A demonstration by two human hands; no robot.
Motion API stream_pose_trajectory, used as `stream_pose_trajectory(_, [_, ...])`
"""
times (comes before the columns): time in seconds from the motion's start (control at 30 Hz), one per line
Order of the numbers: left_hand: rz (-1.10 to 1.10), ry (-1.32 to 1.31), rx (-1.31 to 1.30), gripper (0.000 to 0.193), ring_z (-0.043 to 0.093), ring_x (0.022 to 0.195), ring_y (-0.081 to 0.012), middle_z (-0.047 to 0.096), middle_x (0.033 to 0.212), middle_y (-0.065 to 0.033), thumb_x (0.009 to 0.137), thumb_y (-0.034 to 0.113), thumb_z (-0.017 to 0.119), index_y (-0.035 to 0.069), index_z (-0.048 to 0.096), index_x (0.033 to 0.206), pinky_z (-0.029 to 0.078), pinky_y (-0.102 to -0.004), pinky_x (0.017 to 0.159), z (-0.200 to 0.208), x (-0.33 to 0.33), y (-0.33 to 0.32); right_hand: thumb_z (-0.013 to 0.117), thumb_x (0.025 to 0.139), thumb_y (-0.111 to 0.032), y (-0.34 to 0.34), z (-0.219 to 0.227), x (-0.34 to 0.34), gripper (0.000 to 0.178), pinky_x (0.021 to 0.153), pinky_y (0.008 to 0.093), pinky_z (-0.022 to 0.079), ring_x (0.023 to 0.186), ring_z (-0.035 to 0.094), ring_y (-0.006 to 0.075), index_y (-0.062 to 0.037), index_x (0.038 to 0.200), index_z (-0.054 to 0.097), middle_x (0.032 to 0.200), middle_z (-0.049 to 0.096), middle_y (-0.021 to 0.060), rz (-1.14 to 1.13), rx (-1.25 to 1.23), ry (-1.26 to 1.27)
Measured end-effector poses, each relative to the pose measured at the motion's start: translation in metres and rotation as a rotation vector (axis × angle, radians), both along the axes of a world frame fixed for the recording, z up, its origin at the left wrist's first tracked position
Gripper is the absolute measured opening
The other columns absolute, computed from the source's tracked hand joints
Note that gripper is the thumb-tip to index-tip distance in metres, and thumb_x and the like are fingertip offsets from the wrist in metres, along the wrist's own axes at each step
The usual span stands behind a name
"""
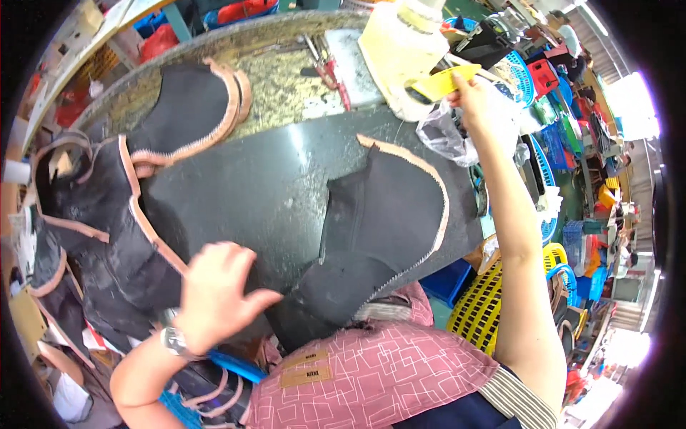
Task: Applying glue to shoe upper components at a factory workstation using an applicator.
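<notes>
My right hand (pixel 471 96) is raised at the back right, its fingers closed on a flat yellow tool (pixel 451 80) with a dark end. That end is beside the cream-coloured base of a machine or stand (pixel 404 53). My left hand (pixel 220 282) hovers over the front left of the dark work board (pixel 243 193), slightly blurred, thumb spread and nothing in it. Right of it, a black shoe-upper-like piece (pixel 393 200) with a tan zigzag-stitched edge lies on the board, its lower end over the near edge. More such black pieces (pixel 107 214) are heaped close to my left hand.
Another black piece (pixel 186 100) rests at the back left. Red-handled hand tools (pixel 336 79) lie on the worn bench beyond. A clear plastic bag (pixel 446 132) sits below my right hand. A yellow basket (pixel 475 311) and a blue bin (pixel 446 280) stand at the right.
</notes>
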State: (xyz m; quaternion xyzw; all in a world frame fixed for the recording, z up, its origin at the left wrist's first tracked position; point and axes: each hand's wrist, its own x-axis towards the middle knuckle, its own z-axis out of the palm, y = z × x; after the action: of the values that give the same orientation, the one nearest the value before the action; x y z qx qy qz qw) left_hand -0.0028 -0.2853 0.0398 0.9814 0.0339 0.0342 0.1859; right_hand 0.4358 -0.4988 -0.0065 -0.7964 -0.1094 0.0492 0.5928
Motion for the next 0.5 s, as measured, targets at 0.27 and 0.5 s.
stream_pose_trajectory(0.27, [0.383, -0.076, -0.476, 0.019, 0.054, 0.059, -0.0297, 0.051, 0.062, -0.0147, 0.07, 0.005, 0.064, 0.001, 0.045, 0.071, 0.041, -0.0352, 0.053, -0.039, 0.005, -0.004, 0.053, 0.088, -0.02, 0.019, 0.045, -0.13, 0.019, 0.05, 0.0172, 0.049, 0.055, 0.058, 0.0105, -0.0031, 0.095, 0.053, 0.072, 0.06, 0.0055, 0.402, 0.583, 0.538])
stream_pose_trajectory(0.5, [0.227, -0.079, -0.35, 0.013, 0.056, 0.06, -0.0195, 0.057, 0.067, -0.0109, 0.072, 0.007, 0.064, 0.001, 0.056, 0.079, 0.044, -0.0289, 0.056, -0.064, 0.006, 0.021, 0.06, 0.077, -0.001, 0.063, 0.021, -0.277, 0.013, 0.062, 0.0219, 0.047, 0.068, 0.057, 0.0105, 0.0025, 0.09, 0.06, 0.079, 0.061, 0.007, 1.074, -0.016, 0.233])
